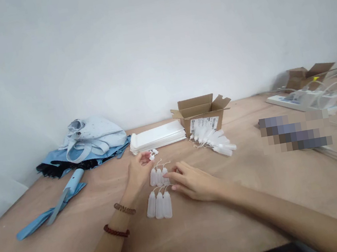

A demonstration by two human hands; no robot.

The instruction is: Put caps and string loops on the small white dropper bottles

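Adjoining pale wall (145, 61): wooden table (190, 242) | right fingers (176, 177) parted, touching bottle (166, 181) | left fingers (145, 157) curled, hold unclear

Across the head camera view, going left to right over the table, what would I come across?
Pale blue cloth bag → nearer row of three small translucent bottles → heaped pile of similar bottles → white power strip.

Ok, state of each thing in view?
Six bottles: lying in two rows
Left hand: fingers curled at white bits
Right hand: fingers parted, at back row
Bottle heap: loose
Near box: open
White stack: lying flat
Far box: open
Power strip: plugs inserted
Bag: crumpled
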